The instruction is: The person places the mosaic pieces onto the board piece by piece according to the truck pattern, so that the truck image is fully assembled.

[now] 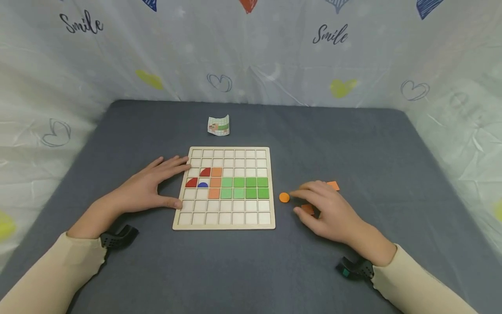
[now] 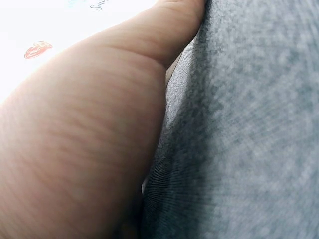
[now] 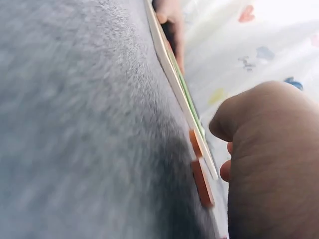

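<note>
A square wooden grid board [image 1: 223, 218] lies on the dark grey table. In it sit green square tiles [image 1: 251, 187], orange-pink squares [image 1: 215, 182], red quarter-round tiles [image 1: 191, 182] and a blue half-round tile [image 1: 202, 185]. Spread along the board's left edge, my left hand [image 1: 143, 187] touches it with fingertips and thumb. My right hand [image 1: 333, 211] hovers right of the board, fingers loosely bent, with nothing visibly held. By its fingertips lies an orange round tile [image 1: 284, 197]. A darker orange tile [image 1: 307, 209] shows beneath the hand, partly hidden; another orange tile [image 1: 333, 186] lies behind it.
A small picture card [image 1: 218, 126] with a coloured grid pattern lies beyond the board, its edges curling. A white curtain [image 1: 266, 52] printed with hearts and "Smile" hangs behind the table and at its sides.
</note>
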Demonstrator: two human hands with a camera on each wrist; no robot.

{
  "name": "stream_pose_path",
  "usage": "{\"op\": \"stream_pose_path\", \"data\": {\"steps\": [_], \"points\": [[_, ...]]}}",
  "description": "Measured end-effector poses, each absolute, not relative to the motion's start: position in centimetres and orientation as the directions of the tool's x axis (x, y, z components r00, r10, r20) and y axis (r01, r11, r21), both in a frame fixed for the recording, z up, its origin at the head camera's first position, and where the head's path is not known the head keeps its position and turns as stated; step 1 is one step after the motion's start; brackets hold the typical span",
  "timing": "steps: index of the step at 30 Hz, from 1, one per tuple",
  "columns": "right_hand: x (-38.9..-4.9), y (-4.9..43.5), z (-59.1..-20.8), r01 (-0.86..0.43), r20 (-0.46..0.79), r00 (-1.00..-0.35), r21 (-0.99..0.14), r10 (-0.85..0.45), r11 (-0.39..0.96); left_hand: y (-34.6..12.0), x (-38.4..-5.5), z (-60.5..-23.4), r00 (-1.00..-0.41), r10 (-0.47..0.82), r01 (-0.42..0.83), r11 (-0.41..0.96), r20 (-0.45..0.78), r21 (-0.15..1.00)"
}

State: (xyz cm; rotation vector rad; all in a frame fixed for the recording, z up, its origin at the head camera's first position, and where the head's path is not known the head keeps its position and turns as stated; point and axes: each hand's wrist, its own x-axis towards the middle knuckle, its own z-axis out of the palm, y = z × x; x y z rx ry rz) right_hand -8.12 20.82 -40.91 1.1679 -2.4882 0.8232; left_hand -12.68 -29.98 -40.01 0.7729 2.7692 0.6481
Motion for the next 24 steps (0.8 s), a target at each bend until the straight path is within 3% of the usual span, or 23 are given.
{"op": "stream_pose_path", "data": {"steps": [6,13,24], "points": [[-7.4,22.4,-41.0,-0.746,0.416,-0.665,-0.402,-0.620,0.531,-29.9,-12.7,-39.9,-0.839,0.540,0.453,0.760,-0.064,0.467],[-7.3,23.1,-40.9,-0.758,0.410,-0.652,-0.348,-0.638,0.552,-29.9,-12.8,-39.9,-0.836,0.545,0.460,0.758,-0.062,0.463],[-7.3,23.0,-40.8,-0.752,0.407,-0.659,-0.379,-0.632,0.540,-30.0,-12.7,-40.0,-0.840,0.539,0.451,0.757,-0.063,0.473]]}}
